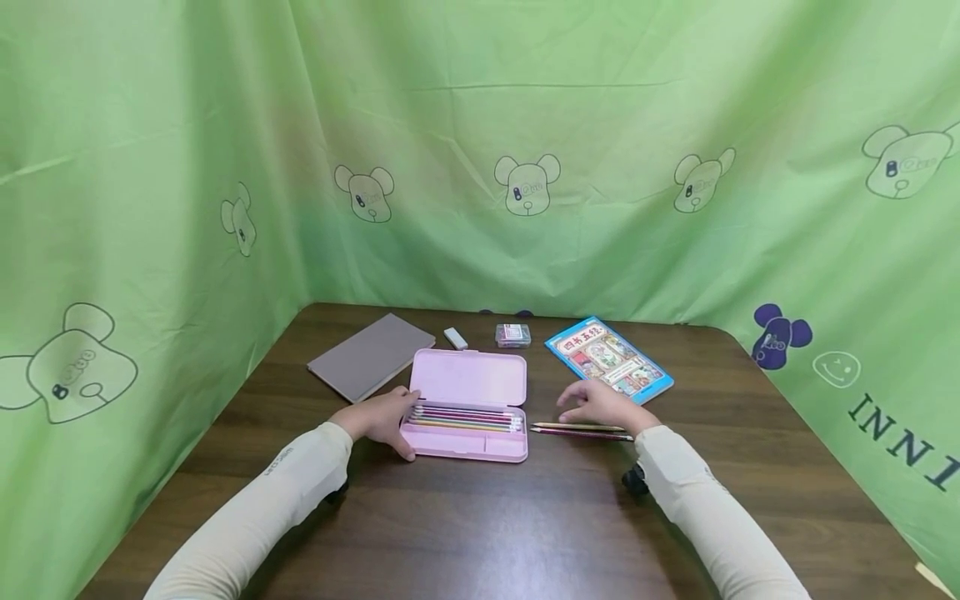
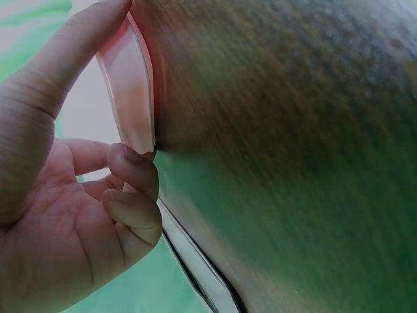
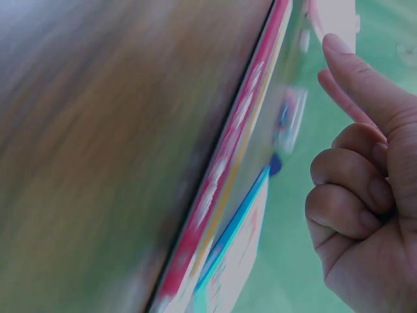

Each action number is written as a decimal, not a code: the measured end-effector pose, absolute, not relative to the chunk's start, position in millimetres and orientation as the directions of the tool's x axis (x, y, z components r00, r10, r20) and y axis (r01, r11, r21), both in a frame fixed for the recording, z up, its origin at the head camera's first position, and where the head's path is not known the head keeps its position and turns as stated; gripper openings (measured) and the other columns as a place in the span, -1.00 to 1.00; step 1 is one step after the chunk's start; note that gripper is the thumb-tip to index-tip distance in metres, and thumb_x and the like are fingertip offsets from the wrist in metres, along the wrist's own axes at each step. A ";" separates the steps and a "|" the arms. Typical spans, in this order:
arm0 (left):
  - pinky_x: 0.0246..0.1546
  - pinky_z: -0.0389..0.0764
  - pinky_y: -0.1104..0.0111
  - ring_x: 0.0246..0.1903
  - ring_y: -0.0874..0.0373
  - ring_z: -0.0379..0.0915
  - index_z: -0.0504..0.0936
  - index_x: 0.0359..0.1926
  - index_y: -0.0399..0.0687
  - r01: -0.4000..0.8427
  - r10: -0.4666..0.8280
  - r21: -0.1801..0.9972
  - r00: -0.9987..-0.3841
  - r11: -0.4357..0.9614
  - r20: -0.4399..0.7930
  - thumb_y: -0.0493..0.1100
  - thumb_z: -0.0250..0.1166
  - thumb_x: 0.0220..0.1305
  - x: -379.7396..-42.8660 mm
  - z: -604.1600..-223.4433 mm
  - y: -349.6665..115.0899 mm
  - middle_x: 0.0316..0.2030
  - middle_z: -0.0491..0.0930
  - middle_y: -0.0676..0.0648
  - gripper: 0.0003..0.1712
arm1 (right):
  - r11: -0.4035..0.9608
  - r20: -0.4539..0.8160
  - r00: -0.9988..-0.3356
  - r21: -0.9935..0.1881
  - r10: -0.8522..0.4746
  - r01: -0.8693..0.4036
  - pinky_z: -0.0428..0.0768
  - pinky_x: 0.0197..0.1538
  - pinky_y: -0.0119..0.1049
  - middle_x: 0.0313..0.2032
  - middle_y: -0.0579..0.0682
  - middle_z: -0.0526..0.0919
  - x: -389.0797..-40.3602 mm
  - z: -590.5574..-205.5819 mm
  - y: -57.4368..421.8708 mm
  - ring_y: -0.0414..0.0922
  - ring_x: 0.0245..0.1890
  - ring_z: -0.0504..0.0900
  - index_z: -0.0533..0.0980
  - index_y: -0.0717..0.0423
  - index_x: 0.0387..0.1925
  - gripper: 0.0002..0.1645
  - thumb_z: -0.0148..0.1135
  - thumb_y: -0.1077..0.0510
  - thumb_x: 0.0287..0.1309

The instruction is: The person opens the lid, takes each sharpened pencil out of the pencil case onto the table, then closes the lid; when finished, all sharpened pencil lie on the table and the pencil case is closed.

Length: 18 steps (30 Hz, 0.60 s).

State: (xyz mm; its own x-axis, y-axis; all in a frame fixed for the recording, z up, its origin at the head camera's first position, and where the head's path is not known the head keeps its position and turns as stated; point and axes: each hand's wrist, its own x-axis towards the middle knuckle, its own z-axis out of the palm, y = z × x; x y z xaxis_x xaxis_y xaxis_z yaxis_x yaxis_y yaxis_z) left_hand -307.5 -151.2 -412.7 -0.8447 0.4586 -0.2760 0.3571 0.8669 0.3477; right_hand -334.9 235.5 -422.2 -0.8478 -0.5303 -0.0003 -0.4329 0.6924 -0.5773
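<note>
A pink pencil case point(image 1: 468, 457) lies with its lid raised, and several pencils point(image 1: 467, 419) rest side by side in its rear compartment. My left hand point(image 1: 385, 419) grips the case's left end, thumb at the front corner and fingers toward the hinge. Up close in the left wrist view, the thumb and curled fingers span the case's end point(image 2: 130, 85). Two or so loose pencils point(image 1: 581, 432) lie right of the case. Just above them hovers my right hand point(image 1: 600, 405), holding nothing. Its thumb and index finger reach out while the other fingers curl in, as the right wrist view shows.
Behind the case are a grey notebook point(image 1: 371, 357), a white eraser point(image 1: 455, 337) and a small clear plastic box point(image 1: 513, 335). A blue-edged picture book point(image 1: 611, 360) lies beyond my right hand. Green curtain point(image 1: 465, 108) surrounds the wooden table point(image 1: 480, 533) at back and sides.
</note>
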 end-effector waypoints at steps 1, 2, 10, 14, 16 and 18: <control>0.19 0.31 0.07 0.10 -0.02 0.29 0.06 0.38 -0.28 0.355 0.457 0.348 -0.845 0.867 -0.276 0.10 0.54 -0.24 -307.9 -412.8 -151.3 0.23 0.21 -0.26 0.25 | 0.687 -0.007 -0.844 -0.584 -0.537 -0.433 0.38 -0.40 -0.38 -0.41 -0.09 0.63 -335.9 -421.5 229.6 -0.25 -0.50 0.35 0.62 0.17 -0.26 -0.71 0.37 0.08 -0.03; 0.20 0.30 0.08 0.10 -0.02 0.29 0.06 0.38 -0.27 0.353 0.455 0.347 -0.846 0.869 -0.277 0.10 0.54 -0.24 -307.8 -413.1 -151.2 0.23 0.21 -0.26 0.25 | 0.682 -0.014 -0.839 -0.590 -0.543 -0.432 0.36 -0.44 -0.39 -0.47 -0.10 0.59 -336.9 -421.1 223.8 -0.25 -0.53 0.33 0.62 0.17 -0.25 -0.71 0.37 0.09 -0.02; 0.20 0.30 0.07 0.11 -0.03 0.28 0.04 0.39 -0.24 0.345 0.451 0.353 -0.847 0.869 -0.281 0.09 0.53 -0.24 -306.5 -414.6 -150.5 0.24 0.20 -0.25 0.25 | 0.648 -0.033 -0.790 -0.594 -0.613 -0.478 0.23 -0.56 -0.43 -0.70 -0.19 0.28 -341.3 -422.5 186.6 -0.27 -0.67 0.20 0.65 0.09 -0.29 -0.77 0.38 0.09 -0.03; 0.20 0.30 0.08 0.12 -0.02 0.28 0.04 0.40 -0.24 0.341 0.445 0.351 -0.852 0.872 -0.277 0.09 0.54 -0.24 -306.1 -413.2 -150.4 0.24 0.20 -0.24 0.26 | 0.664 -0.069 -0.779 -0.572 -0.624 -0.482 0.28 -0.53 -0.44 -0.64 -0.18 0.43 -342.7 -424.1 172.5 -0.27 -0.62 0.29 0.66 0.08 -0.29 -0.77 0.39 0.09 -0.04; 0.21 0.29 0.08 0.12 -0.01 0.27 0.03 0.40 -0.22 0.332 0.437 0.350 -0.853 0.876 -0.285 0.10 0.53 -0.23 -305.7 -412.2 -150.0 0.24 0.20 -0.23 0.25 | 0.676 -0.093 -0.770 -0.552 -0.631 -0.488 0.32 -0.50 -0.44 -0.61 -0.17 0.48 -342.4 -424.0 167.2 -0.27 -0.59 0.33 0.66 0.10 -0.28 -0.74 0.38 0.07 -0.03; 0.21 0.30 0.07 0.11 -0.01 0.27 0.03 0.40 -0.21 0.323 0.431 0.355 -0.854 0.878 -0.291 0.10 0.53 -0.24 -305.4 -411.5 -149.6 0.24 0.20 -0.22 0.26 | 0.687 -0.117 -0.763 -0.537 -0.635 -0.489 0.36 -0.46 -0.44 -0.58 -0.17 0.52 -341.8 -422.8 162.7 -0.27 -0.56 0.37 0.66 0.13 -0.27 -0.72 0.38 0.06 -0.04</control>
State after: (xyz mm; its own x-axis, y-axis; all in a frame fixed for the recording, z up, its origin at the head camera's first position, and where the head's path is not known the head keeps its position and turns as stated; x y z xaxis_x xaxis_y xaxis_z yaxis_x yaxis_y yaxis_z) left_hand -305.4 -149.6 -411.5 -0.8540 0.4314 -0.2908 0.3225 0.8776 0.3547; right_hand -341.8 162.7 -422.8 -0.7633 -0.6353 -0.1170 -0.4893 0.6869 -0.5373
